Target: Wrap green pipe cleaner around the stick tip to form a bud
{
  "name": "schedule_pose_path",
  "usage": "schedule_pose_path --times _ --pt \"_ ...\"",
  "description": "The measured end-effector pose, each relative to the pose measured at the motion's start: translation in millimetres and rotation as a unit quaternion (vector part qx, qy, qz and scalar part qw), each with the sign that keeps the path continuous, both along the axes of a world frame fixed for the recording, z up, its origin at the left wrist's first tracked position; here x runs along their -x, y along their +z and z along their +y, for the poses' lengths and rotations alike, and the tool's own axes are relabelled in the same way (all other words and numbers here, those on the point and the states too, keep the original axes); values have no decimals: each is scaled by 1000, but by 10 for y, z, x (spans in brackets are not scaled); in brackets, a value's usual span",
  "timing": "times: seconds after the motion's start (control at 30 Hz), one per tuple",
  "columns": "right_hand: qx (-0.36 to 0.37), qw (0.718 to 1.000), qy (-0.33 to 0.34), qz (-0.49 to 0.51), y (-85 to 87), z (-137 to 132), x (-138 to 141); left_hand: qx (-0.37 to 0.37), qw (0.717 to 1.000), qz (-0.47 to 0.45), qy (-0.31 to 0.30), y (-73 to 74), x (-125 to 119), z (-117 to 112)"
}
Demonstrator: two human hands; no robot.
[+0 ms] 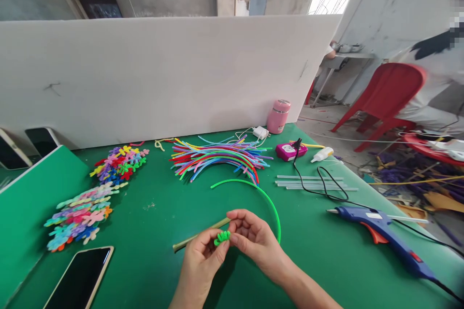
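Note:
Between thumb and fingers, my left hand (203,257) is closed on a small bright green pipe cleaner (222,237) bent into tight loops. My right hand (259,241) pinches at the right side of the same piece, its fingertips touching it. A long green strand (272,203) curves in an arc above and behind my right hand; whether it joins the looped piece is hidden. An olive-coloured stick (186,243) lies beneath my hands, its right part passing behind the fingers. Beyond them lies a bundle of multicoloured pipe cleaners (213,157).
Colourful fuzzy flower shapes (81,217) lie at left near a phone (81,280). To the right are a blue glue gun (384,236) with its cord, clear glue sticks (308,183), a magenta box (286,151), a white bottle (322,154) and a pink flask (279,117). A white panel (163,77) stands behind.

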State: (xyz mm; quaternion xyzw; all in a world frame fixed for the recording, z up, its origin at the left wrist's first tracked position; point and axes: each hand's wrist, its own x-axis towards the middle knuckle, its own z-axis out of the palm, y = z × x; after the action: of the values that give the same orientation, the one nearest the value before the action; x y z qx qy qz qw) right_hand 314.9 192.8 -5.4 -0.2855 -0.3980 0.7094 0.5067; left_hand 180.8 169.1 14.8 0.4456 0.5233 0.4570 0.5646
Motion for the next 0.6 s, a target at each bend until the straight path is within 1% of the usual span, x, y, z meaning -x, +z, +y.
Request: schedule_pose_path --times 0.1,0.2,0.37,0.47,0.6 --pt "8 1000 0 3 14 -4 19 -28 999 30 4 1 -5 -3" --pt "18 1000 2 -8 57 -7 19 -80 994 76 15 5 -9 -4" --pt "28 998 34 -40 124 -15 -9 -156 978 135 31 22 -16 -12" --pt "14 999 32 -32 128 -24 -4 -169 974 144 33 30 -15 -14" --pt "9 999 31 -23 118 -37 14 -166 977 128 38 43 -14 -4"
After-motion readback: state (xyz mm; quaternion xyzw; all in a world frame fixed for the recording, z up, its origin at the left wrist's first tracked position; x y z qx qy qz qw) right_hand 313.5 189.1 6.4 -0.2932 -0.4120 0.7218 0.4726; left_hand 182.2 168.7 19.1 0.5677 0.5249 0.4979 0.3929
